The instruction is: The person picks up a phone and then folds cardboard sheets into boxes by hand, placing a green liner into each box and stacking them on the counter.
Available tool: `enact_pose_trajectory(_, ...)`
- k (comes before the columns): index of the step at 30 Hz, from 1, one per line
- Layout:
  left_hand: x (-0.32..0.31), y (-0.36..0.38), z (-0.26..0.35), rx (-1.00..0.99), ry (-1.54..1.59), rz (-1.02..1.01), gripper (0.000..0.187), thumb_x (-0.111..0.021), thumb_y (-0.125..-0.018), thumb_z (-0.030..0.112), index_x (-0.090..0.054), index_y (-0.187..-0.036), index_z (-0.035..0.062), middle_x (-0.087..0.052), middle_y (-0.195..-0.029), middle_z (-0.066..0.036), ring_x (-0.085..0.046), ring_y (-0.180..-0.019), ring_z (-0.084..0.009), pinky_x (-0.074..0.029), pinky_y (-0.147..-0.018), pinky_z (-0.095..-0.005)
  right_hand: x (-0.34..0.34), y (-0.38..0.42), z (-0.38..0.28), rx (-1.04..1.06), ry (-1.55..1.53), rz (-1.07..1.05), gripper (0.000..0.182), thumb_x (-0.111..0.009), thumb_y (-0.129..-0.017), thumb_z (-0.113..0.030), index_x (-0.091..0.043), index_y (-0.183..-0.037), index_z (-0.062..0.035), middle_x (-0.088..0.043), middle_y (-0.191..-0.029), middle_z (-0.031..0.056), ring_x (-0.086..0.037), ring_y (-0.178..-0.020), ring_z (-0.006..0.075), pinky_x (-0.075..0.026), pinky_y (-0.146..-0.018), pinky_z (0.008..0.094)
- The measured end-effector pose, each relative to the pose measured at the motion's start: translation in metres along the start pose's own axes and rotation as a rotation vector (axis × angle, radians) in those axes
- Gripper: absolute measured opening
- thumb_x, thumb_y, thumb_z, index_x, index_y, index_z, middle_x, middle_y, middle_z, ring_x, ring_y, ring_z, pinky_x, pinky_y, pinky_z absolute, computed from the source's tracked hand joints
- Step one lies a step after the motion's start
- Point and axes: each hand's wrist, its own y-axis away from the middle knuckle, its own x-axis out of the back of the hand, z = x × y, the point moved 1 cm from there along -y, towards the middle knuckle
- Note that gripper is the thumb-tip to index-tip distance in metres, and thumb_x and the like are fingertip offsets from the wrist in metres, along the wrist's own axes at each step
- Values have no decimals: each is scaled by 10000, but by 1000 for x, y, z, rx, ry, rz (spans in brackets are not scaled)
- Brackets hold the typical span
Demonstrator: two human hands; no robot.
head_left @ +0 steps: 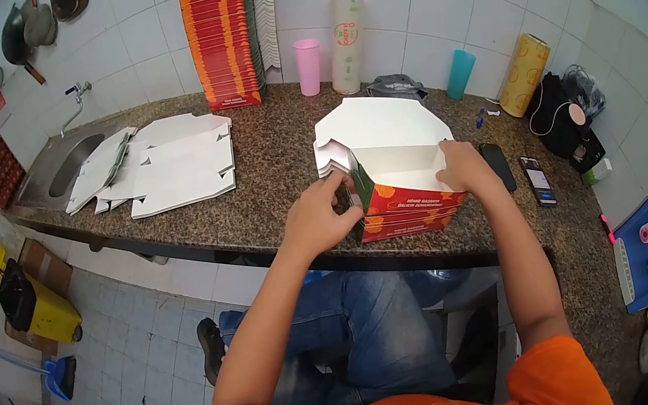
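Observation:
A red cardboard food box (417, 198) stands before me on the granite counter, its white lid flap (380, 119) raised at the back. Its white inside shows between the walls, and more red box fronts show stacked beneath it. My left hand (316, 219) is closed at the box's left corner, thumb at the front edge and fingers by the green side panel. On the right wall, my right hand (464, 166) pinches the cardboard, thumb toward the inside; some of its fingers are hidden behind the wall.
Flat white box blanks (182, 164) lie at left beside the sink (77, 165). A tall stack of folded red boxes (224, 40) leans by the wall. Nearby stand a pink cup (309, 67), a teal cup (460, 74) and paper rolls (348, 42). A phone (538, 181) lies right.

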Motion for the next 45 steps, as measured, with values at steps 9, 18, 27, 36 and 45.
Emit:
enact_pose_trajectory(9,-13,16,14,-382,229,232,561,-635,-839,0,-656,-1390,105,-586,-1274,-161,-636,-1007,-269,-547,-861,-373,-8,-3,-2,-96,-44,33,400,-708,-826,-98,-671,-1176,92,-702,-1210,323,-670,-1175,486,-539,-1048,498)
enact_pose_trajectory(18,-29,15,5,-140,529,304,137,-748,-971,137,-754,-1026,11,-587,-1323,-141,-668,-1015,-167,-543,-771,-280,-2,5,-17,-136,-32,29,338,-651,-832,-34,-684,-1142,99,-707,-1161,346,-693,-1116,505,-566,-1018,521)
enact_pose_trajectory(27,-21,2,-5,-73,290,139,559,-831,-840,221,-692,-1378,162,-634,-1260,-76,-645,-1008,-185,-565,-755,-311,-13,9,-17,-109,-74,36,322,-718,-860,-150,-741,-1083,82,-737,-1106,331,-733,-1058,484,-596,-963,527)
enact_pose_trajectory(36,-12,7,2,-69,203,117,533,-836,-870,242,-692,-1366,110,-631,-1224,-68,-628,-992,-149,-529,-756,-297,-20,10,-17,-130,-64,16,388,-764,-890,-265,-746,-1093,65,-749,-1123,303,-738,-1069,470,-598,-955,534)
enact_pose_trajectory(45,57,-71,-155,299,-900,769,598,-823,-867,452,-650,-1250,26,-711,-1265,-166,-680,-1182,-382,-533,-987,-553,33,36,-51,-225,-75,93,602,-750,-930,-519,-737,-1135,47,-760,-1105,272,-742,-1067,448,-596,-904,528)
